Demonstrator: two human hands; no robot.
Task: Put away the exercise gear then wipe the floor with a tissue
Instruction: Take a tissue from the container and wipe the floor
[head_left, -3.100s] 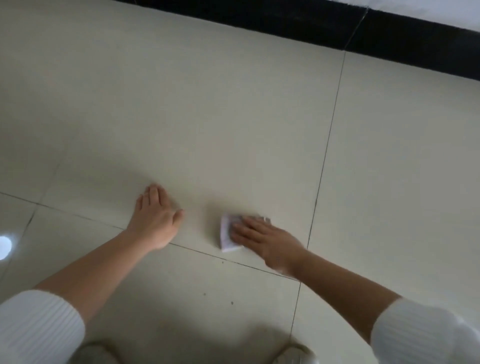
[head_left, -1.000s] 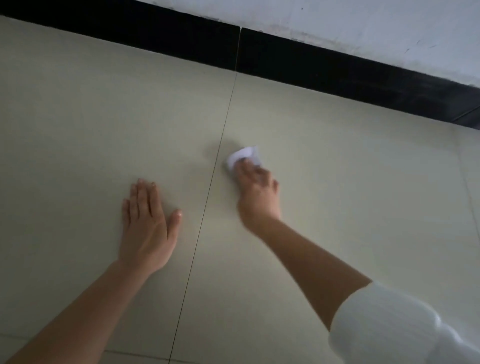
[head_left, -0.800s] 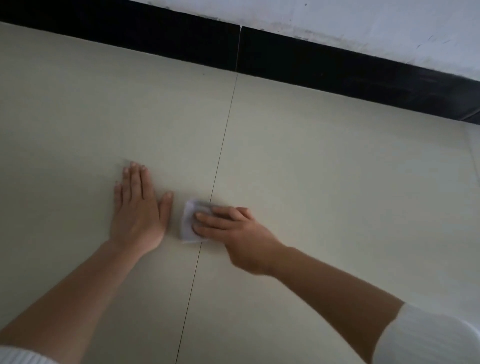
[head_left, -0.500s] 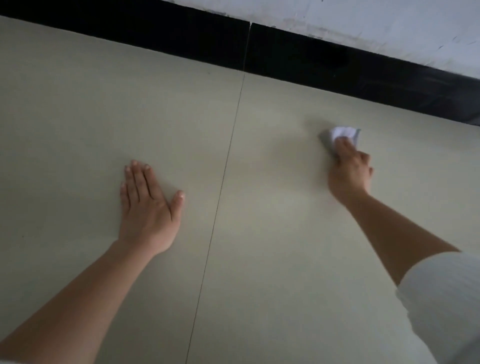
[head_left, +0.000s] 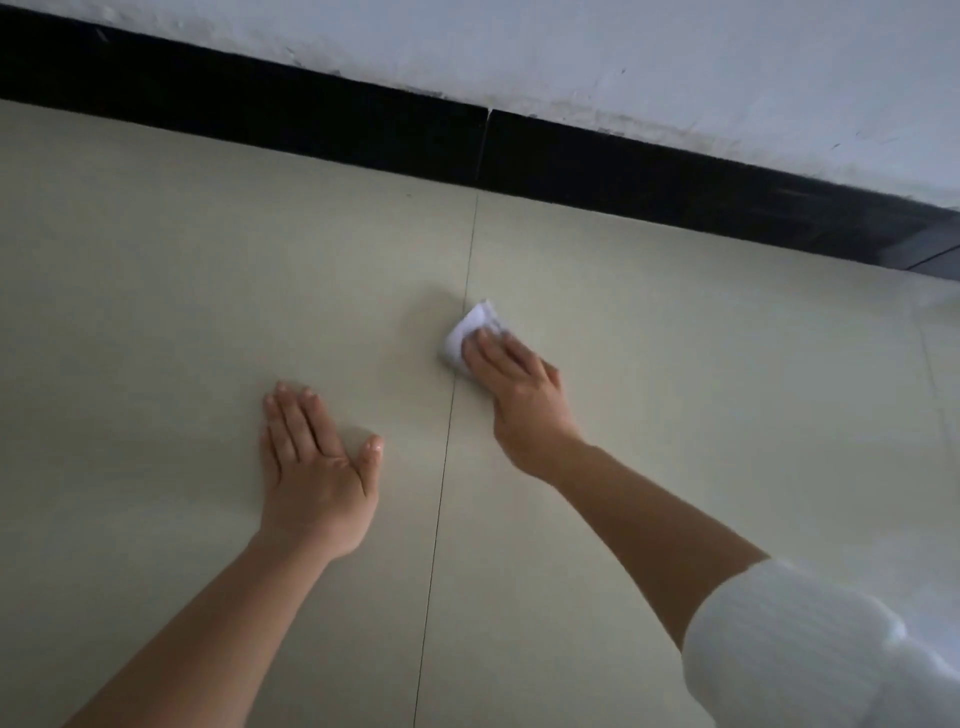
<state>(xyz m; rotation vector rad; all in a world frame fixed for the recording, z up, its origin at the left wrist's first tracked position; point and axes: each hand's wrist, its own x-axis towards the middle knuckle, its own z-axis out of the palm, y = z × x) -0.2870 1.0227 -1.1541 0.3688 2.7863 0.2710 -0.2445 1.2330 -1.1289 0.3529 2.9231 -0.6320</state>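
- While the right hand (head_left: 519, 400) presses the tissue (head_left: 467, 332) to the floor (head_left: 156, 260) with its fingers (head_left: 498, 353) laid fairly straight over the wad, nothing visibly pins the paper from the sides. A quick stroke could let it slide out from under the hand.
- The tissue lies just right of the grout line (head_left: 452, 405), with its left edge at or on the line, between the hand and the skirting (head_left: 311, 114). Dragged across that joint, thin paper could catch, tear or shed bits into the groove.
- The wad is bunched small, so each pass likely covers only a narrow strip. Patches could be missed, most likely along the skirting.
- The left hand (head_left: 317, 467) is released and flat, palm down, fingers together and thumb out. It holds nothing and seems to prop the body. On a glossy or damp tile that palm could slip and tip the person forward.
- A long reach toward the wall (head_left: 623, 52) could knock the knuckles on the skirting.
- No exercise gear is in view, so I cannot tell whether it is put away.
- No brand, label or writing can be read. The tissue is plain white, the sleeve (head_left: 789, 639) is plain ribbed white, and the wall shows only scuffs.
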